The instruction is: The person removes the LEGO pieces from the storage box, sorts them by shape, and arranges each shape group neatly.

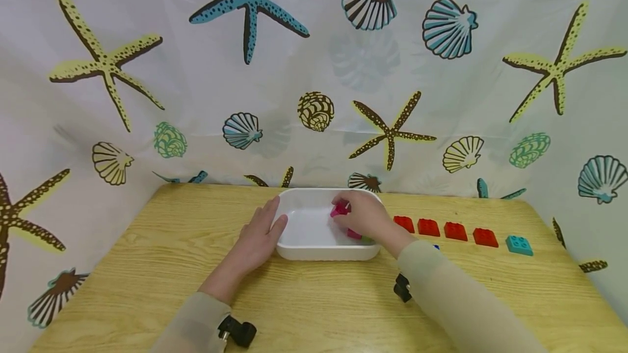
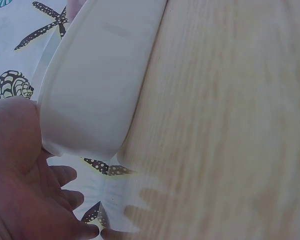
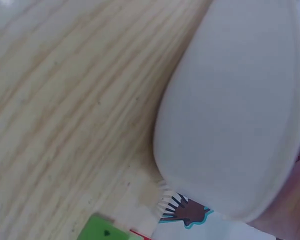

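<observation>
A white plastic tub (image 1: 304, 254) stands on the table near the back cloth. My left hand (image 1: 257, 236) rests against its left end with the fingers extended; the left wrist view shows that hand (image 2: 20, 175) touching the tub's rim. Over the tub's right part, my right hand (image 1: 365, 215) pinches a magenta toy brick (image 1: 339, 210) between thumb and fingers. Below that hand, another magenta brick (image 1: 354, 234) lies in the tub, with a bit of green beside it. In the right wrist view the tub's outer wall (image 3: 230, 110) hides most of the hand.
Several red toy bricks (image 1: 456, 231) form a row right of the tub on the wooden table (image 1: 324, 304), with a teal brick (image 1: 519, 244) at its right end. A blue piece (image 1: 436, 247) peeks out by the right sleeve. A green brick (image 3: 102, 230) shows in the right wrist view.
</observation>
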`<state>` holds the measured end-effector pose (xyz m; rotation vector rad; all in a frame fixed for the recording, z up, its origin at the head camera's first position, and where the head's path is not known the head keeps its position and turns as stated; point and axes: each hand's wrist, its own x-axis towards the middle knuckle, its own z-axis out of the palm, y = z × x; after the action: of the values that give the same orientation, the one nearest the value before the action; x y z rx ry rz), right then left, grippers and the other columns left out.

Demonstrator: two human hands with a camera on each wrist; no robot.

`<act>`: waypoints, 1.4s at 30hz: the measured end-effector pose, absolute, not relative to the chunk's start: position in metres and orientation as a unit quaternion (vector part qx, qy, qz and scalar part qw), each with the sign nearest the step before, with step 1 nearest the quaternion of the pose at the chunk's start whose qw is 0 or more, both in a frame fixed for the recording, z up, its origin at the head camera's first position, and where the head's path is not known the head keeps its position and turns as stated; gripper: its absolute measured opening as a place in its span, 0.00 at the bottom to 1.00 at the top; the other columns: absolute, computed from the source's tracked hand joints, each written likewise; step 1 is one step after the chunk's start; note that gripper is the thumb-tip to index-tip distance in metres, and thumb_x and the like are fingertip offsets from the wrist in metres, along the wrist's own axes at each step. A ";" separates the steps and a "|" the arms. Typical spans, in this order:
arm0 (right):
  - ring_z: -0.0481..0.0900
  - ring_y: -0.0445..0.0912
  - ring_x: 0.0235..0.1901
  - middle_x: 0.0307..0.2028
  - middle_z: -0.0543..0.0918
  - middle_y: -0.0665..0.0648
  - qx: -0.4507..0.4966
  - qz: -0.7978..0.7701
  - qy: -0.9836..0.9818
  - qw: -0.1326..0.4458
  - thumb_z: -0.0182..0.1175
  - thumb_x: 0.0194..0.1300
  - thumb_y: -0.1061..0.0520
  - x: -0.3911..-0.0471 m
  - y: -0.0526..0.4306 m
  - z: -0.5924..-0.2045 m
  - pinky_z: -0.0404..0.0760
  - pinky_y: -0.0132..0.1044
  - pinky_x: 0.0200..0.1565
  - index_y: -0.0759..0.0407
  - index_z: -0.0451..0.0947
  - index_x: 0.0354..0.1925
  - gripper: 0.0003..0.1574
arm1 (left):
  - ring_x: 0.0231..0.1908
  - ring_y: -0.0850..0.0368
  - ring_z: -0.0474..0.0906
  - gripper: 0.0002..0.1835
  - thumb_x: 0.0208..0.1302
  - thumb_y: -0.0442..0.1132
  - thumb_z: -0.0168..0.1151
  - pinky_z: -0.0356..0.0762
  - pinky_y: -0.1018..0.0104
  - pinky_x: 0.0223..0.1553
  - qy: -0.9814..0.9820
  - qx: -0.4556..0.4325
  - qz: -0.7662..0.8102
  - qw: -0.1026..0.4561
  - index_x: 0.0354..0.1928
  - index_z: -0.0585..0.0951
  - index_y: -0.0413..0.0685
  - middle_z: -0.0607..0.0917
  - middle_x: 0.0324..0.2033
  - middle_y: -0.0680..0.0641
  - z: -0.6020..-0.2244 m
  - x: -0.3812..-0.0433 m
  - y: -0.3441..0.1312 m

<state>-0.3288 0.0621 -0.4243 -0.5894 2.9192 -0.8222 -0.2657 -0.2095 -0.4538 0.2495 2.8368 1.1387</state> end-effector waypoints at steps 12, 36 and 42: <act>0.84 0.55 0.57 0.54 0.85 0.55 -0.195 -0.378 0.905 0.016 0.75 0.73 0.56 -0.304 0.091 -0.398 0.85 0.49 0.62 0.58 0.82 0.69 0.29 | 0.86 0.31 0.31 0.40 0.92 0.60 0.33 0.30 0.23 0.79 0.922 0.078 0.377 0.044 0.91 0.40 0.46 0.43 0.89 0.36 -0.452 -0.265 -0.208; 0.85 0.61 0.63 0.62 0.87 0.59 -0.135 -0.350 0.927 -0.025 0.71 0.79 0.49 -0.251 0.221 -0.389 0.86 0.60 0.61 0.57 0.82 0.69 0.27 | 0.86 0.31 0.32 0.41 0.91 0.61 0.33 0.31 0.24 0.80 0.923 0.079 0.374 0.044 0.91 0.41 0.47 0.43 0.89 0.36 -0.453 -0.266 -0.205; 0.86 0.62 0.60 0.60 0.88 0.62 -0.118 -0.326 0.938 -0.032 0.72 0.78 0.51 -0.242 0.258 -0.399 0.85 0.62 0.61 0.60 0.83 0.67 0.26 | 0.86 0.30 0.31 0.41 0.92 0.61 0.33 0.31 0.23 0.79 0.923 0.077 0.374 0.047 0.91 0.40 0.46 0.43 0.89 0.36 -0.452 -0.267 -0.205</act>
<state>-0.2424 0.2578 -0.3985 -0.3797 3.0060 -1.0441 -0.2670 -0.2051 -0.4517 0.2345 2.8167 1.1410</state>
